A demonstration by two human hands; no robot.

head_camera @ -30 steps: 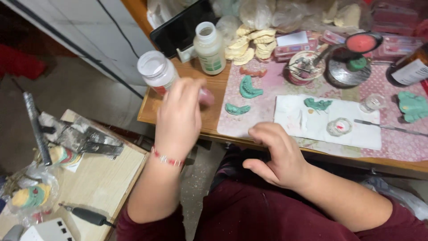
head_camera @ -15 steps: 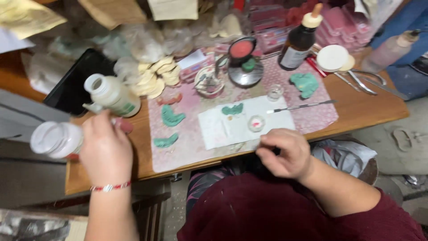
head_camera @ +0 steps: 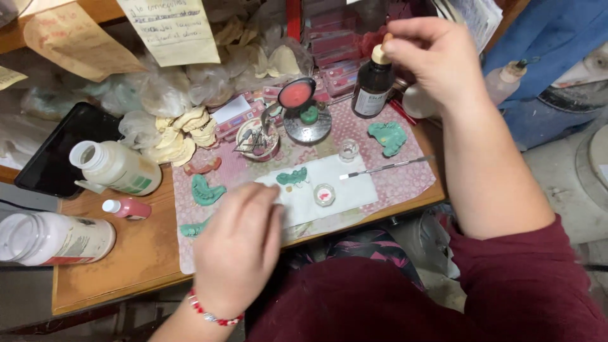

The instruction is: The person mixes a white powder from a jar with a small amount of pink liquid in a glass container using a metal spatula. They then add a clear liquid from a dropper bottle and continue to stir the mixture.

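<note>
Pinching brown bottle cap, right hand, pink-filled dish

Wooden table, lower left to centre of frame.
Directly on it: pink mat centre; two white jars and pink bottle left.

Green dental moulds lie on a pink dotted mat.

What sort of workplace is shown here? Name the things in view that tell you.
Most likely a small dental laboratory bench: green jaw-shaped dental casts lie on the pink mat, pale plaster tooth models are stacked behind, and the right hand grips a brown dropper bottle.
</note>
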